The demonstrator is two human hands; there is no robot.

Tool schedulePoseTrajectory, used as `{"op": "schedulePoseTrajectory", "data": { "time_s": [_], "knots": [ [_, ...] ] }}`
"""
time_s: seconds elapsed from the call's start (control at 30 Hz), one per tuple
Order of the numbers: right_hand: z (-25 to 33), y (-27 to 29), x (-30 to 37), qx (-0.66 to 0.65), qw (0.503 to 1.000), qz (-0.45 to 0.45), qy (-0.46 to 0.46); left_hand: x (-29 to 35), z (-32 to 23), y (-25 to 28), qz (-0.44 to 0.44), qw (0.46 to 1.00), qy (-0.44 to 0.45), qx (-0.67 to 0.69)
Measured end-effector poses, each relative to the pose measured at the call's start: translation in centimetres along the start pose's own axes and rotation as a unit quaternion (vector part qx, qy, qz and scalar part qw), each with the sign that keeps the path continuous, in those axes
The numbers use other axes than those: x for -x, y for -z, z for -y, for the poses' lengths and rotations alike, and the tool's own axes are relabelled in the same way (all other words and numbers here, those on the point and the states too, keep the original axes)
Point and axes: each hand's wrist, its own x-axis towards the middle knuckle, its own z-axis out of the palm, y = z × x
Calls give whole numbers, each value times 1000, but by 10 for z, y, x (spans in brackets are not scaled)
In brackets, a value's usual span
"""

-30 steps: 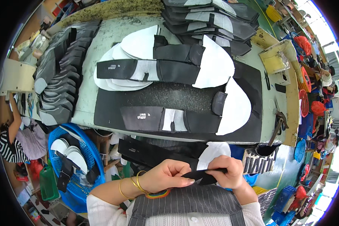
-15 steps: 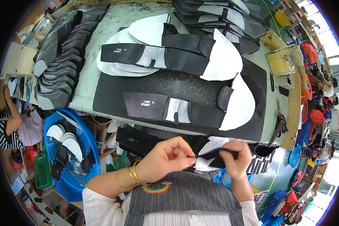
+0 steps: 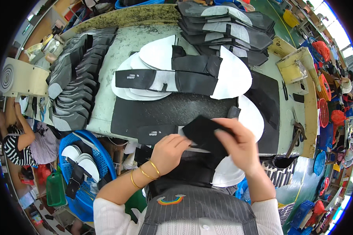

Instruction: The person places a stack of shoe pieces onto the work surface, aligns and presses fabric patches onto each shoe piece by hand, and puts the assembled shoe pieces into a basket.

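Both hands are in front of me, just off the near table edge. A dark black material piece (image 3: 203,133) is held up between them; it looks like part of a shoe upper. My right hand (image 3: 241,147) is closed on its right side, thumb in front. My left hand (image 3: 170,150) pinches at its left lower edge. Beneath my hands, a black upper with a white rounded end (image 3: 227,172) lies near my apron. Just beyond, another upper (image 3: 155,133) with a white end lies on the black mat (image 3: 176,107), partly hidden by the held piece.
More white-ended uppers (image 3: 196,82) are stacked on the mat. Dark pieces are piled at the back right (image 3: 231,27) and in rows at the left (image 3: 74,86). A hammer (image 3: 296,135) lies at the right. A blue basket (image 3: 110,156) with parts stands left; another person (image 3: 17,141) is beyond.
The black piece has been raised and spread toward the table, with my right hand moving up along with it. My left hand has shifted slightly. The head view has tilted, showing more of the far side.
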Motion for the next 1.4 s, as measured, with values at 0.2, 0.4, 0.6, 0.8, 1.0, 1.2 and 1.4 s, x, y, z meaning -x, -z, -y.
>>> {"op": "schedulePoseTrajectory", "data": {
  "time_s": [0.2, 0.4, 0.6, 0.8, 1.0, 1.2, 1.4],
  "knots": [
    [-27, -39, -1, 37, 990, 87, -104, -8, 20, 17, -15, 777, 264, 572],
    [-26, -44, -9, 139, 987, 66, -48, -13, 14, 9, -34, 854, 361, 372],
    [-35, -50, -7, 182, 981, 31, -63, -17, 9, -1, -74, 907, 324, 258],
    [-38, -50, -9, 171, 980, 12, -97, -24, 9, -4, -73, 939, 285, 175],
    [-42, -52, -12, 186, 980, 15, -64, -29, 13, -4, -68, 937, 299, 167],
    [-41, -53, -16, 215, 975, 33, -53, -32, 10, 0, 4, 964, 256, 70],
    [-48, -56, -16, 232, 972, 27, -21, -33, 17, 2, 61, 997, -49, -21]
  ]
}}
